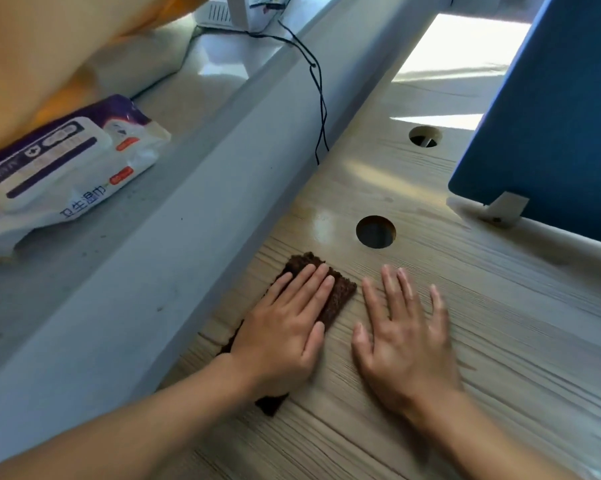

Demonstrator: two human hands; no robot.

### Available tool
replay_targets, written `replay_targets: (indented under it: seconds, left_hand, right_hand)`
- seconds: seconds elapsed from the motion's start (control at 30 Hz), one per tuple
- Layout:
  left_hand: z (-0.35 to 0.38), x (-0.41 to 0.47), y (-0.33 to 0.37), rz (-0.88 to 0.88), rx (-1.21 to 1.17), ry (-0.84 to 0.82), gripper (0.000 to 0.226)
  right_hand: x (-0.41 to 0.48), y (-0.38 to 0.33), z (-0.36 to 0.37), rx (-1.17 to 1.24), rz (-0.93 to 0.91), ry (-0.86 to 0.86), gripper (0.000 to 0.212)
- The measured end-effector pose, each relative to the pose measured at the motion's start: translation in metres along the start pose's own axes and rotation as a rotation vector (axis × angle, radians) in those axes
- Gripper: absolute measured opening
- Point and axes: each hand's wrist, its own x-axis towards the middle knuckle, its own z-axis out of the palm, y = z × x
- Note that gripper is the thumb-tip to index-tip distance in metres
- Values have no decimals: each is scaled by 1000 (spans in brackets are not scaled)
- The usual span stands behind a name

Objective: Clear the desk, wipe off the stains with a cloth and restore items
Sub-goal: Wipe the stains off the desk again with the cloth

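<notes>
Pressing a dark brown fuzzy rectangular cloth [340, 294] flat against the pale wood-grain desk top [499, 358], close to its left edge, with the left hand [285, 330], fingers straight along the fabric. Resting the right hand [403, 337] just beside, palm down, fingers spread, holding nothing. Beyond the cloth, a round cable hole [376, 232]; farther back, a second hole [425, 136]. To the right, an upright blue partition panel [551, 116]. To the left, on a grey ledge [94, 271], a white and purple soft pack of wet wipes [60, 168]; a thin black cable [321, 98] trailing down toward the desk.
</notes>
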Motion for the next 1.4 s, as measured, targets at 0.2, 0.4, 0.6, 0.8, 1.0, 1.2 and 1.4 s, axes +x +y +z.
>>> replay_targets:
  seconds: [0.2, 0.4, 0.6, 0.8, 1.0, 1.2, 1.4]
  left_hand:
    - [-13, 132, -28, -201, -59, 16, 66]
    - [-16, 178, -30, -280, -63, 18, 62]
    - [2, 126, 32, 89, 56, -32, 66]
    - [21, 73, 76, 113, 135, -21, 77]
    - [-2, 41, 87, -144, -726, 243, 56]
    - [-23, 12, 43, -298, -281, 147, 42]
    - [-25, -19, 65, -184, -81, -42, 45]
  right_hand:
    - [2, 0, 3, 30, -12, 69, 68]
    - [4, -1, 7, 38, -18, 114, 69]
    - [1, 3, 4, 233, 67, 269, 58]
    - [3, 9, -8, 765, 299, 457, 43]
    - [-4, 5, -34, 429, 240, 299, 57]
    - [2, -20, -4, 92, 72, -42, 79]
    - [-21, 44, -9, 1, 236, -30, 75]
